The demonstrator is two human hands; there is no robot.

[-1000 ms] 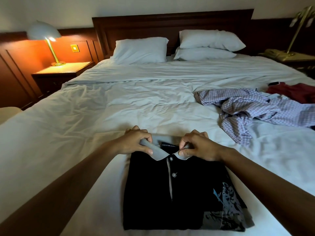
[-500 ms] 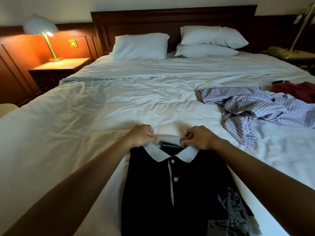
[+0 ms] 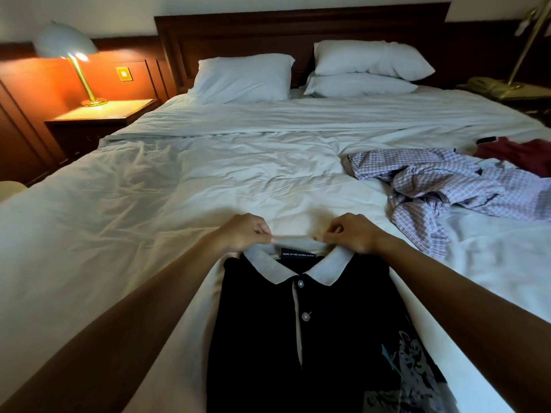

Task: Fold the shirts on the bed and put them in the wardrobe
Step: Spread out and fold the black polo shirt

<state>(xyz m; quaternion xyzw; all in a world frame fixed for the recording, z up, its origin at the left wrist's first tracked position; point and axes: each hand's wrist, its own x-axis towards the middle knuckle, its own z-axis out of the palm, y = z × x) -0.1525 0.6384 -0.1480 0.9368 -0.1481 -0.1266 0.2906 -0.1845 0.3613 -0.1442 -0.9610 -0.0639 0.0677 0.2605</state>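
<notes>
The black polo shirt (image 3: 298, 338) is lying folded, front up, on the near part of the bed (image 3: 179, 189), its lower edge running out of the bottom of the view so that its full length is not showing. Its pale collar (image 3: 268, 268) is spreading flat above two buttons, and a dark neck label is sitting inside it, its print too small to read with any certainty. A pale graphic at the shirt's lower right is partly cut off. The left hand (image 3: 244, 232) and the right hand (image 3: 351, 234) are each pinching the collar's back edge between curled fingers and thumb, one at each side of the neck; the fingertips are tucking under, mostly hidden. Well to the right a checked shirt (image 3: 441, 186) is lying crumpled, touching a dark red garment (image 3: 518, 156) that the frame edge is cutting off, with a small dark object (image 3: 486, 140) beside it that is hard to identify. Three white pillows (image 3: 244, 77) are leaning against the headboard (image 3: 298, 31). A lit lamp (image 3: 67, 46) is standing on the counter (image 3: 110, 111) at the left.
</notes>
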